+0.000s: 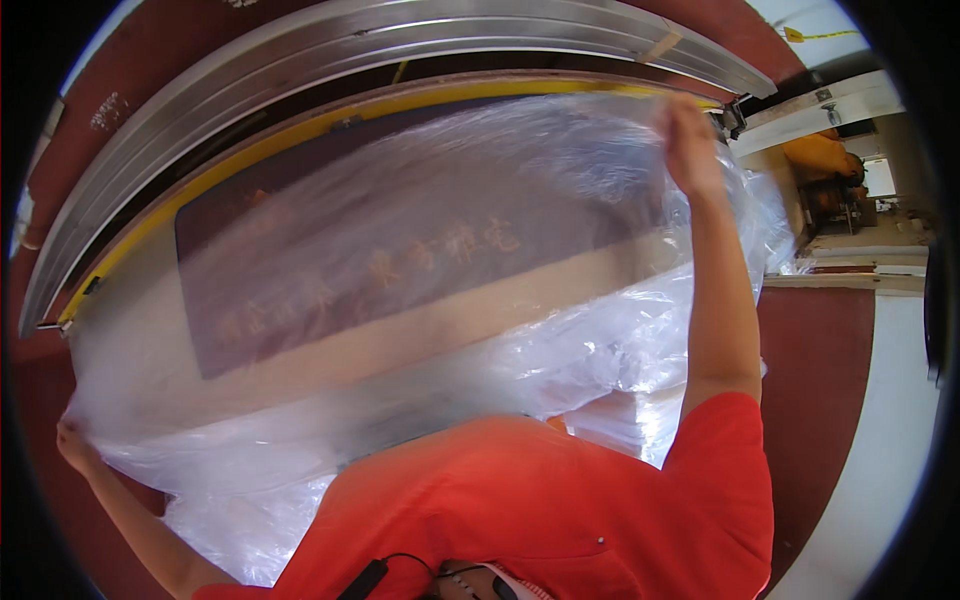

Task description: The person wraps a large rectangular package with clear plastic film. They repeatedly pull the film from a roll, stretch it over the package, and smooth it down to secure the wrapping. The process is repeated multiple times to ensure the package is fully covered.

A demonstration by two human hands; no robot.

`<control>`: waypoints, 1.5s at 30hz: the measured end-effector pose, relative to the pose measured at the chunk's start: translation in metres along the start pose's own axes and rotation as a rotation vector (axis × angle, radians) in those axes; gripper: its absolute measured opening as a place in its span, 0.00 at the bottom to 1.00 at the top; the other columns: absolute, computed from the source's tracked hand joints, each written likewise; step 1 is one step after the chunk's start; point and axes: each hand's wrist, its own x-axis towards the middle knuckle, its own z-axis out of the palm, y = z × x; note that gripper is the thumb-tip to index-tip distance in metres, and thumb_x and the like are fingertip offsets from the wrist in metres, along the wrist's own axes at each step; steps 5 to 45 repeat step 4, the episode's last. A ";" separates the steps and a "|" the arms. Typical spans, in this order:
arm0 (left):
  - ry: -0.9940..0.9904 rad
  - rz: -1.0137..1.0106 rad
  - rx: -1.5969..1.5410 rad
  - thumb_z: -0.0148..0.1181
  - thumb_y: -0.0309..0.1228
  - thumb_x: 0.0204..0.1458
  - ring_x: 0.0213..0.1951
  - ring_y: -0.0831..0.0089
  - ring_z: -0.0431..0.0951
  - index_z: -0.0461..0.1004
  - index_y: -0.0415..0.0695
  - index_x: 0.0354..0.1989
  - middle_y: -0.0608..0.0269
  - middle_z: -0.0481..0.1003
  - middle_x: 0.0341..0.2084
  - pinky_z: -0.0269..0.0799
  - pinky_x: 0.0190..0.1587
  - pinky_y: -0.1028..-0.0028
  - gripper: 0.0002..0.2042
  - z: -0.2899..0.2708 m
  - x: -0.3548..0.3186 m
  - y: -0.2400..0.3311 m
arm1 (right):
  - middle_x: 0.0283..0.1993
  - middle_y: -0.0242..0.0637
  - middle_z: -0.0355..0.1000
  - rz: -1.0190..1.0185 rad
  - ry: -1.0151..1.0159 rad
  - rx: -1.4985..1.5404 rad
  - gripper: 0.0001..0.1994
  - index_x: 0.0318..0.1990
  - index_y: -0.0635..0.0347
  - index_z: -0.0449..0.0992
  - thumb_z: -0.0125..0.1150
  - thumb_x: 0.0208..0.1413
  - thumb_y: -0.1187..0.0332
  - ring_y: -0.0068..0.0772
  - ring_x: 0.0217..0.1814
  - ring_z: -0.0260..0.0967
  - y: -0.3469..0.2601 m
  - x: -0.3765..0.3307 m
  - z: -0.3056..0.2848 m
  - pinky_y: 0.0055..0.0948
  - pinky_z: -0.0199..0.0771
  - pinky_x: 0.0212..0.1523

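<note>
The person is holding a large sheet of clear plastic film [420, 330] stretched between both arms, covering most of the view. The left hand [72, 440], at the lower left, is pinching the film's corner with closed fingers. The right hand [688, 140], raised at the upper right, is gripping the film's top edge; its fingers are partly hidden behind the plastic, so exactly how far they are closing cannot be told. Behind the film, a dark brown board [400, 250] with gold characters is showing only dimly. A curved metal rail [300, 70] is running above it. The orange shirt [540, 500] is blocking the lower part of the film.
</note>
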 end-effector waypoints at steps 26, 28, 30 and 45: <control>0.272 0.238 0.407 0.50 0.45 0.43 0.41 0.60 0.68 0.67 0.36 0.39 0.50 0.68 0.38 0.59 0.46 0.72 0.22 0.064 0.071 -0.063 | 0.20 0.21 0.57 0.385 0.099 0.128 0.07 0.29 0.54 0.65 0.48 0.50 0.63 0.11 0.23 0.52 0.002 -0.009 -0.007 0.12 0.54 0.24; 0.272 0.238 0.407 0.50 0.45 0.43 0.41 0.60 0.68 0.67 0.36 0.39 0.50 0.68 0.38 0.59 0.46 0.72 0.22 0.064 0.071 -0.063 | 0.20 0.21 0.57 0.385 0.099 0.128 0.07 0.29 0.54 0.65 0.48 0.50 0.63 0.11 0.23 0.52 0.002 -0.009 -0.007 0.12 0.54 0.24; 0.272 0.238 0.407 0.50 0.45 0.43 0.41 0.60 0.68 0.67 0.36 0.39 0.50 0.68 0.38 0.59 0.46 0.72 0.22 0.064 0.071 -0.063 | 0.20 0.21 0.57 0.385 0.099 0.128 0.07 0.29 0.54 0.65 0.48 0.50 0.63 0.11 0.23 0.52 0.002 -0.009 -0.007 0.12 0.54 0.24; 0.272 0.238 0.407 0.50 0.45 0.43 0.41 0.60 0.68 0.67 0.36 0.39 0.50 0.68 0.38 0.59 0.46 0.72 0.22 0.064 0.071 -0.063 | 0.20 0.21 0.57 0.385 0.099 0.128 0.07 0.29 0.54 0.65 0.48 0.50 0.63 0.11 0.23 0.52 0.002 -0.009 -0.007 0.12 0.54 0.24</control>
